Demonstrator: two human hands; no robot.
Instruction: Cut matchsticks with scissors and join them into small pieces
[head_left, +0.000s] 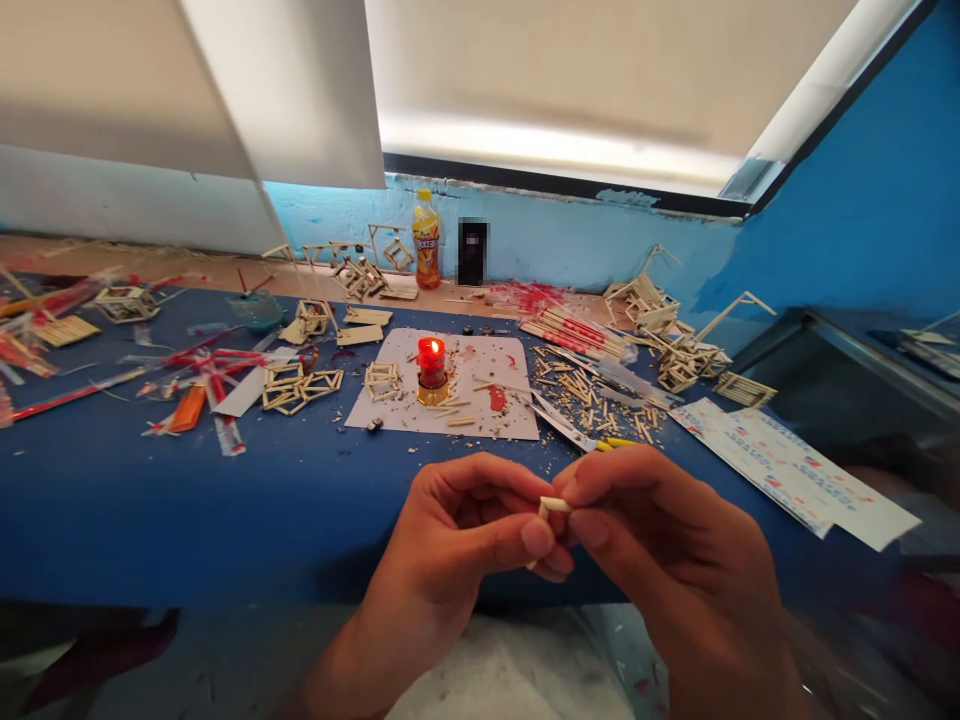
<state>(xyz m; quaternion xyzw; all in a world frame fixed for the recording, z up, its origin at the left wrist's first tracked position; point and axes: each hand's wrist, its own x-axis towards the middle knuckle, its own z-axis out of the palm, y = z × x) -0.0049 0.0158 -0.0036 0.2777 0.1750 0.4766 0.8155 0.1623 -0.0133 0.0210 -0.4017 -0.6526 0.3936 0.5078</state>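
Observation:
Close to the table's front edge, my left hand [465, 540] pinches a short pale wooden stick [544, 508] between thumb and fingers. My right hand [667, 540] grips a second short wooden stick [556, 504], which meets the first at a corner; fingertips partly hide both. Beyond my hands, a lit red candle [431, 362] stands on a sheet of white paper [367, 408] dotted with scraps. A small stick frame [382, 381] lies left of the candle. Scissors [564, 424] with yellow handles rest at the paper's right edge, close to my right hand.
Many cut sticks [592, 390] lie right of the paper. Stick models [667, 340] stand at the back right, and joined square frames [300, 387] lie on the left among red plastic wrappers [217, 380]. A drink bottle [426, 240] stands by the wall. Printed sheets [795, 470] lie right.

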